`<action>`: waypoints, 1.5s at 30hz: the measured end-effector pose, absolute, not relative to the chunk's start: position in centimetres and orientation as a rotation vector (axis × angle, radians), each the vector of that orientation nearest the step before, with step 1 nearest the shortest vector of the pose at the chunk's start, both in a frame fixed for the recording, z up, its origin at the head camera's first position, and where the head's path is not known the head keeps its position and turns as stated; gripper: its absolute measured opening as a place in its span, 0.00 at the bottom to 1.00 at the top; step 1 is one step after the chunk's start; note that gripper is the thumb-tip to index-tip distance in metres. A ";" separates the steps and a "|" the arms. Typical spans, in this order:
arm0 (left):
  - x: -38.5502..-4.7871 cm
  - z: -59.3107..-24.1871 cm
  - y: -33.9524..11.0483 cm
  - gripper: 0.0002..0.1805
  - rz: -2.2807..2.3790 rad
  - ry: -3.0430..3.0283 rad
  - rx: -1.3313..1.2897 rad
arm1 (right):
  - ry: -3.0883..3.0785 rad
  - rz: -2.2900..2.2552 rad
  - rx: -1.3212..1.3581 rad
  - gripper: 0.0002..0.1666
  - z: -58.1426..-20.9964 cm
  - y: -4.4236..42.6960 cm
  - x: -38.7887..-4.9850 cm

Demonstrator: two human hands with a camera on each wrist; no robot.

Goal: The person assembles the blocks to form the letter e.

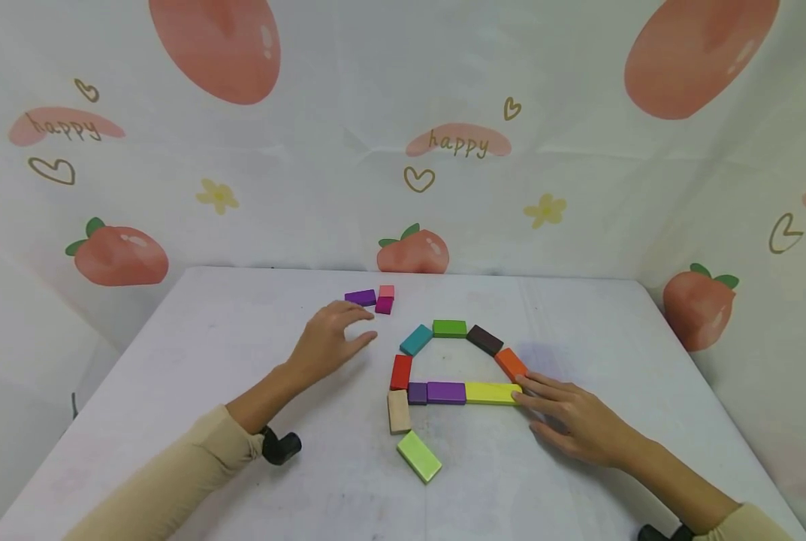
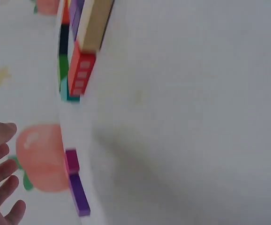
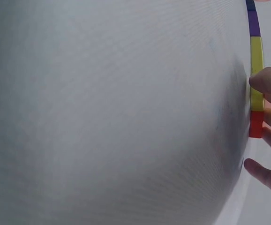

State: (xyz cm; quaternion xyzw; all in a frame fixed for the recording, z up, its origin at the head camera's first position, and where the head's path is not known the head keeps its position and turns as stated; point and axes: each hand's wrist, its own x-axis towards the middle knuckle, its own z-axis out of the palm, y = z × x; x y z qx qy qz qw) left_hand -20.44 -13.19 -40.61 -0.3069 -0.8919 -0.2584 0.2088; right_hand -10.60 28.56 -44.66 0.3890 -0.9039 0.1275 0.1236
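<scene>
My left hand hovers over the far left of the table, thumb and fingers apart, holding nothing. Just beyond it lie a purple block, a pink block and a magenta block. My right hand touches the right end of the yellow block and the lower end of the orange block with extended fingers. Left of the yellow block run a purple block and a dark purple block. In the right wrist view, a red-orange block sits at the yellow block's end, partly behind fingers.
An arch rises above the row: red block, teal block, green block, dark brown block. Below the red one are a beige block and a light green block. A patterned cloth hangs behind.
</scene>
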 end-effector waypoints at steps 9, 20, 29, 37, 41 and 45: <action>-25.3 -40.8 -15.0 0.24 -0.875 -2.667 -0.583 | -2.634 0.376 1.136 0.35 -44.8 28.6 -10.6; -28.0 -42.2 -16.0 0.32 -1.083 -2.845 -0.370 | -2.637 0.375 1.135 0.35 -44.9 28.7 -10.6; -28.9 -43.3 -15.9 0.32 -1.108 -2.859 -0.304 | -2.647 0.350 1.129 0.35 -44.9 28.7 -10.7; -29.2 -43.7 -15.7 0.32 -1.086 -2.865 -0.255 | -2.645 0.362 1.126 0.35 -44.9 28.7 -10.6; -29.2 -43.8 -15.5 0.32 -1.075 -2.869 -0.250 | -2.641 0.364 1.129 0.35 -44.9 28.7 -10.6; -29.1 -43.9 -15.4 0.32 -1.083 -2.868 -0.243 | -2.639 0.367 1.132 0.35 -44.9 28.7 -10.6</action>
